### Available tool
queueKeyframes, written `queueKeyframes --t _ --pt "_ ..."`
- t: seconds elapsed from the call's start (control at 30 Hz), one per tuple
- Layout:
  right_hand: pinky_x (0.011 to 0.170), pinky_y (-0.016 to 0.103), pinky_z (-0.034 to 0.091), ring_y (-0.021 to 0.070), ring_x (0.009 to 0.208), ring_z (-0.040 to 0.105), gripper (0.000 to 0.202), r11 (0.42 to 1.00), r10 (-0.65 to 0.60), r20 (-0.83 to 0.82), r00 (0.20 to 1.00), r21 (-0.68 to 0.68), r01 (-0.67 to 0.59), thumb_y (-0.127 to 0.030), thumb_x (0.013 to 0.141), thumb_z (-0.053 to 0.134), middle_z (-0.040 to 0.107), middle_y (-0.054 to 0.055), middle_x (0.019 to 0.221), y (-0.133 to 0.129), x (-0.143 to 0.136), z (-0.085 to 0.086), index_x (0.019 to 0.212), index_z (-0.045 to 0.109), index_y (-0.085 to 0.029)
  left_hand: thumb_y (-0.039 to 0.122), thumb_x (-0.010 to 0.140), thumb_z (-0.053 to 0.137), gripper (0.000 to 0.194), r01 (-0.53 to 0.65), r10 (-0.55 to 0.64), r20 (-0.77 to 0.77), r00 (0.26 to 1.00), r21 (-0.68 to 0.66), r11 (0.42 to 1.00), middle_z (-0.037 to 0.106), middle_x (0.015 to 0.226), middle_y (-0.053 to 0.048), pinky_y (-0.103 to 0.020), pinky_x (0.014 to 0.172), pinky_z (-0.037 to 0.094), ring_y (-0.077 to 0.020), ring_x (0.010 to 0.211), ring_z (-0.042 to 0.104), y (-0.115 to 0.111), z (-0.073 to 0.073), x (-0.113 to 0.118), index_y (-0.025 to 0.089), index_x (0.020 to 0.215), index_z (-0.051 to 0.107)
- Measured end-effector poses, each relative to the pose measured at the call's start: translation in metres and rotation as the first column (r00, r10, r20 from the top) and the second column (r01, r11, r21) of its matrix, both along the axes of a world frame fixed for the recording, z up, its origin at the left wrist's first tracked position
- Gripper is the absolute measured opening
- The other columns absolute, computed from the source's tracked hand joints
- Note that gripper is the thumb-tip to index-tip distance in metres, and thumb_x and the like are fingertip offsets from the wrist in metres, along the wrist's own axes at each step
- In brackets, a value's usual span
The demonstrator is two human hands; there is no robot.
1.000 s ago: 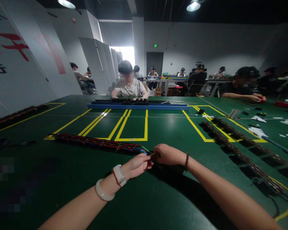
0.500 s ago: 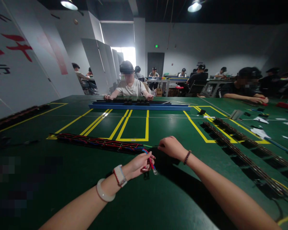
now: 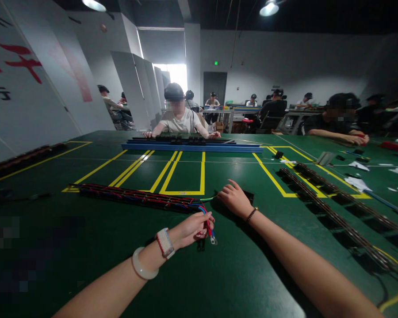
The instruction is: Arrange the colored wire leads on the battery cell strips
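My left hand (image 3: 195, 228) is closed around a bundle of red and blue wires (image 3: 208, 224), whose metal lugs hang below the fingers. These wires come out of the right end of a long black wired strip (image 3: 135, 197) lying on the green table. A thin green wire (image 3: 208, 199) runs from the same end to the fingertips of my right hand (image 3: 234, 198). That hand is bent over the table with some fingers raised; whether its fingertips pinch the wire is too small to make out. A dark piece (image 3: 250, 196) lies partly hidden behind it.
Blue rails (image 3: 192, 147) with black parts lie across the table (image 3: 172, 282), before a seated person (image 3: 181, 119). Two long dark strips (image 3: 334, 221) run along the right, near paper scraps (image 3: 357, 182). Another person's hands (image 3: 354, 139) are at the far right.
My right hand has shifted slightly and its fingers have spread and lifted a little. The dark piece behind it now shows. My left hand still holds the wires in nearly the same place.
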State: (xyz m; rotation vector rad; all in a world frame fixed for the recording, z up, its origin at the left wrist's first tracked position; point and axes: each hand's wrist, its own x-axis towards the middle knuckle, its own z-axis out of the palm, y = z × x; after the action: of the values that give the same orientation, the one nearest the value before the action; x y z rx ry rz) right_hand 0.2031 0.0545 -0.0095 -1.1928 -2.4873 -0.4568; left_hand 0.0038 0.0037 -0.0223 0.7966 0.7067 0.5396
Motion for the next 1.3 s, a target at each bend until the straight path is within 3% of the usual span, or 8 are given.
queueKeyframes --t 0.07,0.2,0.53,0.67,0.8,0.97,1.17,1.3 --pt "0.102 0.041 0.024 0.0169 0.083 0.050 0.021 0.989 0.146 -0.017 0.989 0.007 -0.146 -0.018 0.088 0.041 0.058 0.004 0.078 -0.003 0.004 -0.002 0.092 0.062 -0.020 0.030 0.082 0.052 0.018 -0.005 0.004 0.007 1.000 0.007 1.000 0.054 0.063 0.001 -0.016 0.038 0.021 -0.0022 0.039 0.040 0.000 -0.001 0.000 0.013 0.080 0.048" --pt "0.094 0.037 0.033 0.0159 0.082 0.050 0.025 0.913 0.407 -0.006 0.913 0.012 -0.407 -0.019 0.088 0.039 0.059 0.005 0.083 -0.009 0.006 -0.005 0.104 0.057 -0.018 0.030 0.082 0.053 0.018 -0.027 0.027 0.012 1.000 0.029 0.999 0.057 0.067 -0.001 -0.017 0.041 0.025 -0.0043 0.044 0.046 -0.001 -0.002 0.000 0.015 0.082 0.043" --pt "0.080 0.034 0.037 0.0158 0.075 0.050 0.037 0.833 0.548 0.157 0.822 -0.017 -0.552 -0.032 0.089 0.034 0.059 0.006 0.084 -0.020 -0.001 -0.007 0.121 0.047 -0.017 0.030 0.088 0.040 0.015 -0.105 0.104 0.112 0.988 0.009 0.994 0.052 0.062 0.000 -0.018 0.040 0.025 -0.0057 0.041 0.043 -0.002 -0.005 0.003 0.017 0.081 0.041" --pt "0.075 0.031 0.036 0.0152 0.072 0.049 0.030 0.878 0.477 -0.014 0.879 -0.030 -0.478 -0.029 0.092 0.032 0.059 0.006 0.078 -0.019 -0.010 -0.005 0.107 0.055 -0.016 0.029 0.089 0.037 0.015 -0.101 0.098 0.065 0.993 0.045 0.994 0.055 0.067 -0.003 -0.017 0.040 0.024 -0.0054 0.044 0.044 -0.003 -0.003 0.003 0.015 0.085 0.042" --pt "0.069 0.026 0.035 0.0140 0.072 0.050 0.034 0.965 0.193 -0.290 0.937 -0.114 -0.234 -0.029 0.095 0.026 0.059 0.005 0.076 -0.016 -0.029 0.005 0.087 0.057 -0.016 0.031 0.088 0.040 0.017 -0.119 0.118 0.014 0.993 0.096 0.988 0.056 0.069 -0.003 -0.017 0.038 0.020 -0.0047 0.043 0.043 -0.006 -0.001 0.005 0.015 0.082 0.041" --pt "0.057 0.023 0.029 0.0128 0.061 0.049 0.038 0.980 -0.026 -0.214 0.976 -0.197 -0.017 -0.035 0.095 0.026 0.057 0.002 0.066 -0.012 -0.064 0.024 0.078 0.054 -0.017 0.031 0.085 0.044 0.016 -0.121 0.127 -0.054 0.990 0.102 0.987 0.056 0.066 -0.002 -0.017 0.039 0.020 -0.0050 0.043 0.044 -0.006 -0.003 0.008 0.016 0.081 0.041" --pt "0.062 0.027 0.029 0.0157 0.066 0.053 0.031 0.990 0.006 -0.053 0.999 -0.138 -0.013 -0.033 0.093 0.034 0.061 0.005 0.072 -0.012 -0.105 0.033 0.080 0.056 -0.017 0.021 0.082 0.041 0.012 -0.153 0.158 -0.077 0.984 0.071 0.986 0.051 0.059 0.001 -0.016 0.042 0.025 -0.0039 0.043 0.041 -0.003 -0.005 0.007 0.014 0.076 0.048" --pt "0.065 0.027 0.030 0.0155 0.071 0.052 0.032 0.992 0.078 -0.085 0.993 -0.091 -0.086 -0.033 0.094 0.033 0.061 0.004 0.075 -0.015 -0.098 0.026 0.083 0.058 -0.018 0.019 0.083 0.039 0.011 -0.112 0.114 -0.041 0.993 0.060 0.992 0.052 0.060 0.000 -0.017 0.041 0.025 -0.0040 0.042 0.041 -0.001 -0.005 0.005 0.013 0.078 0.047"
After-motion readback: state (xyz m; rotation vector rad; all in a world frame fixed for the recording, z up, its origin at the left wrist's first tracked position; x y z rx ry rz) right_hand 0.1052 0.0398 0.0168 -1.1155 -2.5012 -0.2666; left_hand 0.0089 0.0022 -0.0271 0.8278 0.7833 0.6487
